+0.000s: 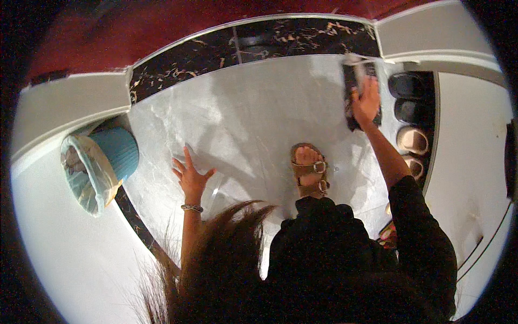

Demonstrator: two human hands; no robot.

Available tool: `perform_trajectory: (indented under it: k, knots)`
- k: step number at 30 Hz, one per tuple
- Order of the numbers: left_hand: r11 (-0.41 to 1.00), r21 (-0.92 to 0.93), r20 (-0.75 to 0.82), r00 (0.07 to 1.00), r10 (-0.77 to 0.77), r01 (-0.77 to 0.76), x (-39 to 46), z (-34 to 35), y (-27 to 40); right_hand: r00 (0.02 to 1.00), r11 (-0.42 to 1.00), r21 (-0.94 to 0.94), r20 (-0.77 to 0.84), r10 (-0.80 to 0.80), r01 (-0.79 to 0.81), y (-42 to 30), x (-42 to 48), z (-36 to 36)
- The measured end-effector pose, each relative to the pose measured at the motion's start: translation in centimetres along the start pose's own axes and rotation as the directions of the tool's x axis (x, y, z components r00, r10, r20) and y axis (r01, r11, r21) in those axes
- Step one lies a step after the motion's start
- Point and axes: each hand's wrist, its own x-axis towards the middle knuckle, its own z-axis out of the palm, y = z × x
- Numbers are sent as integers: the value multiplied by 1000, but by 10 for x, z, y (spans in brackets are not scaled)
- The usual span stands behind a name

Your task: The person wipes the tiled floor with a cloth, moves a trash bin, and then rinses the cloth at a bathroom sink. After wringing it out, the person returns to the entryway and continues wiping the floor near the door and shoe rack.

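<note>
Over the grey marbled floor (259,101), my left hand (193,178) is spread with nothing in it, a braided band around its wrist. At the right, my right hand (366,101) lies across a long dark object (351,111) with a paler part at its far end. That object is blurred, so I cannot tell what it is or whether my fingers grip it. One sandaled foot, in a brown two-strap sandal (309,168), stands between my hands.
A blue bin (117,150) with a plastic liner stands at the left wall. Black shoes (408,85) and beige slippers (412,139) line the base of a white cabinet (465,141). A black marbled step (283,38) borders the far floor, a red surface (162,24) beyond it.
</note>
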Motion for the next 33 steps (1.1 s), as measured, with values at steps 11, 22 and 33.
perform_trajectory:
  k: [11,22,33]
  knots:
    - [999,24,-45,999,-21,22,-12,26,-19,979,979,-36,-40,198,-199,-201,68,71]
    - [997,14,-90,993,-79,81,-11,22,-15,684,667,421,136,-717,615,-403,-65,26]
    - [987,7,4,987,-161,161,-13,7,-10,512,645,327,408,-756,691,-176,10,-32]
